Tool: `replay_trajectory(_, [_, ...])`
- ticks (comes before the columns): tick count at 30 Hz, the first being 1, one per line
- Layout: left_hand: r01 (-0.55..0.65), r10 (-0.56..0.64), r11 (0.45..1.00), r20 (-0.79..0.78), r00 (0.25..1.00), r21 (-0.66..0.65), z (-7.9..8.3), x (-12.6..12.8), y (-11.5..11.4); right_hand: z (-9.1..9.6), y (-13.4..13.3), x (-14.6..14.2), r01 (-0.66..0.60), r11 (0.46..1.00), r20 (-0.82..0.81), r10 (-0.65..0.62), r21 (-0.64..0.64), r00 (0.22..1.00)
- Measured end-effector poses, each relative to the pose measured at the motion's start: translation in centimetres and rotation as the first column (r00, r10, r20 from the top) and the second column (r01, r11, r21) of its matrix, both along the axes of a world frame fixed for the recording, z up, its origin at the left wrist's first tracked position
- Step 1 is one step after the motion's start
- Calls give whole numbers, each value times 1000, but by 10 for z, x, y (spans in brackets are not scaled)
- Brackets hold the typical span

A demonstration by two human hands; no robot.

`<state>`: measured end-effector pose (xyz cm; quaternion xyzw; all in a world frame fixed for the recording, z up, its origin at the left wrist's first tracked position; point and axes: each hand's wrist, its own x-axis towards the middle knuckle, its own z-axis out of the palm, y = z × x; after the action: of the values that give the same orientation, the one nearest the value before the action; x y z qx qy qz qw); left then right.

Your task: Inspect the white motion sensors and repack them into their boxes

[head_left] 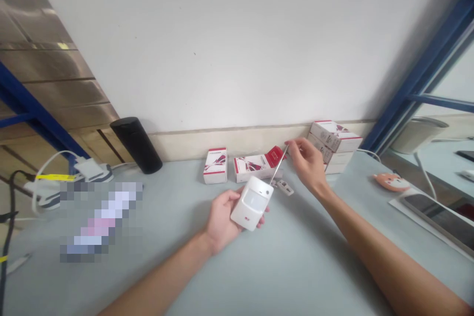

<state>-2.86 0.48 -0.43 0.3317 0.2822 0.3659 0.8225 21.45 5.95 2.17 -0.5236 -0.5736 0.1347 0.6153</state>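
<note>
Bright, even light is falling softly from above, and the left hand [222, 217] is casting only a faint shadow on the table [296, 266]. Glare is streaking the steel panels [33, 24]. Straight lines are bowing towards the edges, the top right corner is darkening, and a pixelated patch [99, 222] is masking one spot.

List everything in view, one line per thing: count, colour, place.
white sensor: one, white, held at centre
thin rod: one, silver, rises from the white sensor's top
loose boxes: two, red and white, by the wall
stacked boxes: about three, red and white, back right
small parts: two, grey, just behind the white sensor
black cylinder: one, black, back left
orange item: one, orange, far right
table: one, pale grey, under everything
left hand: grips the white sensor
right hand: pinches the thin rod's tip
</note>
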Motion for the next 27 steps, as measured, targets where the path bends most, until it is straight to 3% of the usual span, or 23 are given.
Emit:
replay_trajectory(6, [-103,103,995,0,995,3,5,-4,3,-6,-14,-25,-177,982,171,186,-67,968])
replay_trajectory(10, [-145,144,989,19,989,29,12,-6,3,-7,-23,-38,-292,952,294,305,-87,906])
replay_trajectory(14, [-182,181,981,19,983,65,17,-7,1,-5,-27,-42,-404,904,249,427,-138,869])
replay_trajectory(19, [-118,116,990,23,993,80,19,-8,0,4,-26,-33,-472,852,235,518,-226,822])
replay_trajectory(21, [-100,97,991,39,995,92,17,-8,1,8,-26,-28,-458,846,288,526,-273,800])
replay_trajectory(23, [-109,104,989,50,993,98,12,-8,5,10,-26,-23,-392,870,440,490,-299,752])
replay_trajectory(27, [-134,132,986,27,991,101,-4,-6,16,6,-14,-15,-182,971,715,236,-153,657])
